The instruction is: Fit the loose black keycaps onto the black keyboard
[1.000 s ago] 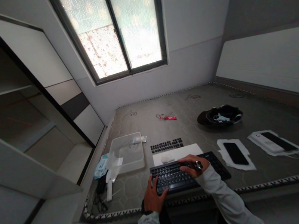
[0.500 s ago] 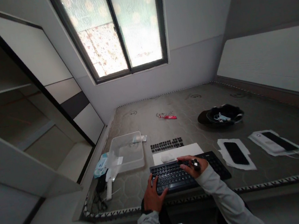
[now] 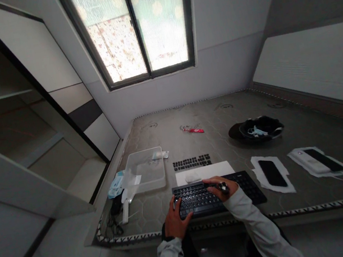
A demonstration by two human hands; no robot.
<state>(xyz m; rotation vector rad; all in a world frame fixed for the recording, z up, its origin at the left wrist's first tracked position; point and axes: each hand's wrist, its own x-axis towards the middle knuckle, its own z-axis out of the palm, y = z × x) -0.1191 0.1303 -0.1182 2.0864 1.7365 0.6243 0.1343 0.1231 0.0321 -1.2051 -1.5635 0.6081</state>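
Observation:
A black computer keyboard (image 3: 199, 202) lies near the front edge of the mattress, many of its key positions stripped of their caps. My left hand (image 3: 175, 219) grips its front left corner, thumb on the front edge and fingers spread on the left end. Over the middle of the keyboard, my right hand (image 3: 221, 188) is closed around a dark tool (image 3: 223, 187) with a shiny rounded end; its tip is too small to make out. Rows of loose black keycaps (image 3: 191, 162) sit behind a white sheet (image 3: 210, 170), which bears a small whitish lump (image 3: 192, 177).
At left stand a clear plastic box (image 3: 149, 184), blue face masks (image 3: 115, 186) and dark cables (image 3: 114, 229). To the right are two phone-like devices on white wrapping (image 3: 289, 181) and a dark cap (image 3: 256, 129). A red strip (image 3: 196, 130) lies farther back.
The view has tilted slightly, so everything sits a little higher and the right side has shifted right. Both hands keep nearly the same places on the keyboard.

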